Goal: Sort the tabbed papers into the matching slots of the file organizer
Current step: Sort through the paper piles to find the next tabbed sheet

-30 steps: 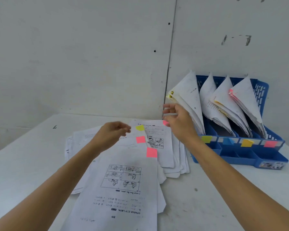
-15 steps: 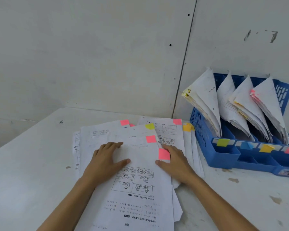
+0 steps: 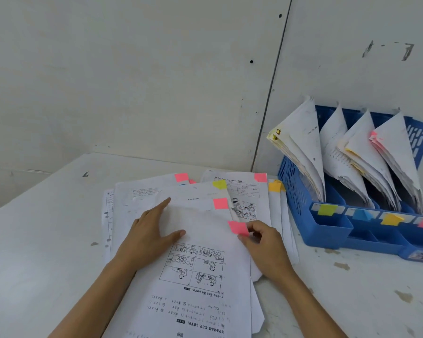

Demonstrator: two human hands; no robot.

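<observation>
Pink tab [image 3: 237, 226] pinched in the right hand [image 3: 266, 250]; left hand [image 3: 149, 237] lies flat on the top sheet [image 3: 205, 306], its bottom cropped.

1. A white bench [image 3: 34, 252] spans the lower part of the view.
2. Brownish stains [image 3: 403, 295] dot the bench at 4 o'clock.
3. A small dark mark [image 3: 85, 174] sits near the bench's far edge at 10 o'clock.
4. White wall panels [image 3: 132, 69] rise behind.
5. A dark, slightly slanted seam [image 3: 274, 93] runs down the wall at 1 o'clock.
6. Two small holes [image 3: 251, 61] lie beside the seam.
7. Grey scuffs [image 3: 388, 48] mark the wall at 2 o'clock.
</observation>
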